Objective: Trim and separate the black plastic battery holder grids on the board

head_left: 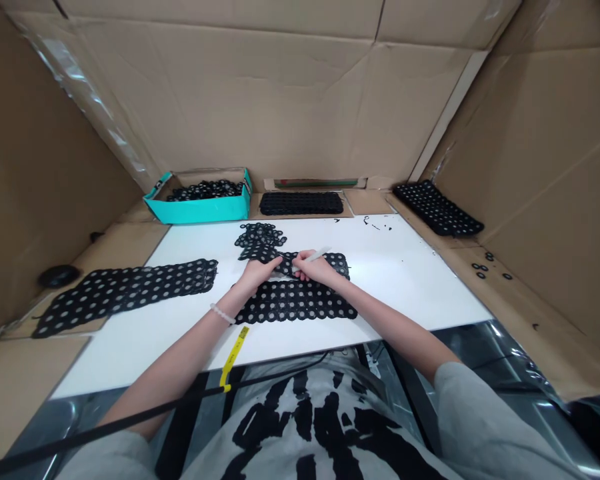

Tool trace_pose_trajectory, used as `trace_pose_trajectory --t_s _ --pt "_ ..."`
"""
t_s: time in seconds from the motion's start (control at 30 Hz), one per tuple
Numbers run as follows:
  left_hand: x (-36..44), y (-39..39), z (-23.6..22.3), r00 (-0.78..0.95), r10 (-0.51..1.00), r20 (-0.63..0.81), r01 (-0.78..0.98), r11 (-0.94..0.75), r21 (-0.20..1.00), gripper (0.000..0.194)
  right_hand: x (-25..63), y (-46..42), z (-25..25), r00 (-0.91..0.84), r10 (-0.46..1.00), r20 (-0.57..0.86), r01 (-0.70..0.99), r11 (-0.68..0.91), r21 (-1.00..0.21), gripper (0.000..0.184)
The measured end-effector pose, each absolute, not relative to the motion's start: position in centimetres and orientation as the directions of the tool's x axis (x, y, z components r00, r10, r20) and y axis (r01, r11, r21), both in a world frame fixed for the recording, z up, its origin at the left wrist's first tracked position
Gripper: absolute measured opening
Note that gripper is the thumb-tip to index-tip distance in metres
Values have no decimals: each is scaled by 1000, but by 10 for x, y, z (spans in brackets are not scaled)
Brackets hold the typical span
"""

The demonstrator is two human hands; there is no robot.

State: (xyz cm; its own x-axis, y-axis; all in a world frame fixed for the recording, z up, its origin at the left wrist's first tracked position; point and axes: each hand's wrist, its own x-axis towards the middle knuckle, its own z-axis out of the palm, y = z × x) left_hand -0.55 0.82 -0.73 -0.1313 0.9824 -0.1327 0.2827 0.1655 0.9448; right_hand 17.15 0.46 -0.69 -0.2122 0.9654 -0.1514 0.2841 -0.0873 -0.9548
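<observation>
- Left hand (261, 269): my thumb lies on top of the black ring mesh (337, 261) and appears clamped on it; the fingers beneath are hidden. If this pinch loosens, the mesh could slide and the row could shift out of line.
- Right hand (310, 265): my fingers are closed around a white pen-like tool (322, 253). Its working tip is too small to make out. A slip of that tip could strike my left thumb, which is just beside it.
- Workpiece position: the mesh lies between my two hands and extends past my right fingers. Excess pull between the hands might stretch or part the ring joints.
- Second mesh strip (300, 303): it lies just on the body side of my fingers, close against the workpiece. Rings could snag, or the wrong edge could be caught.
- Ring heap (260, 233): it sits just beyond my left fingers, by the workpiece. A sweep of the left knuckles could scatter it or tangle it in.
- Yellow tag (235, 353) and black cable (275, 381): both are bodyward of my fingers. A lowered left forearm could catch either.
</observation>
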Motion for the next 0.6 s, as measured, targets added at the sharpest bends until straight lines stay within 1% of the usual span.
trace_pose_trajectory --t_s 0.07,0.1,0.17,0.23,0.33,0.43,0.6 --pt "-2 7 -7 -102 961 -257 194 272 942 34 171 11 -4 -169 976 -140 162 -113 -980 24" --pt "0 6 -6 -90 956 -279 150 290 945 34 169 14 -2 -137 982 -129 98 -116 -988 24" --pt "2 4 -5 -79 960 -268 96 275 957 32 162 18 -1 -93 990 -107 12 -106 -994 24" --pt "2 3 -3 -72 964 -255 69 260 963 31 154 21 -3 -80 991 -104 -1 -104 -995 23" --pt "0 3 -3 -66 959 -276 37 279 960 33 145 20 -9 -54 993 -105 12 -105 -994 23" --pt "-2 5 -6 -71 950 -304 52 307 950 36 143 18 -16 -32 995 -98 -3 -98 -995 22" --pt "-2 8 -10 -78 948 -310 47 314 948 37 145 18 -19 -41 995 -92 -29 -93 -995 22"
